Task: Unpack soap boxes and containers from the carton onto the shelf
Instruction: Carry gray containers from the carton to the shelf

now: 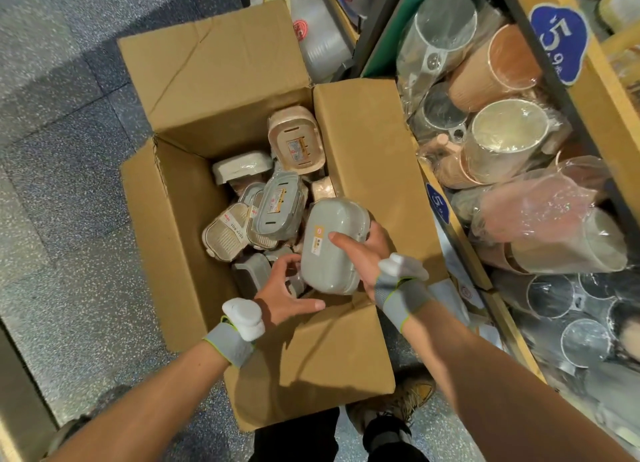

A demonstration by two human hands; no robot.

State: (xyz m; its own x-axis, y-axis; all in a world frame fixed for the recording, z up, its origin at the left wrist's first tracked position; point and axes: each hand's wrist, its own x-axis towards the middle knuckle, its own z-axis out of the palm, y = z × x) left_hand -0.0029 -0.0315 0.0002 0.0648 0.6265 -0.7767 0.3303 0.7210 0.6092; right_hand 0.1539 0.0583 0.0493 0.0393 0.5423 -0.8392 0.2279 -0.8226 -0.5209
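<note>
Speckled grey floor [69, 184] runs off to the left of my left hand, and the open carton [180, 226] stands on it right in front of me. My left hand [282, 290] is down inside it, fingers curved over a dark grey box [251, 271] near the bottom. I cannot tell whether they have closed on it or only touch it, since my own palm covers the contact.

Just beyond that hand lies the heap of soap boxes [277, 205], tilted every way. Beside it, my right hand [367, 253] grips a pale grey soap box [325, 253], thumb across the lid and fingers wrapped round the far edge, raised above the heap and not yet clear of the carton.

To do this well, I would lift that box straight up past the flap before swinging it right, and keep the lid pressed so it does not pop open.

The shelf [460, 253] to the right of my right hand is crowded with wrapped cups [502, 142]. A free spot for the box does not show, and the shelf's far end is cut off.
</note>
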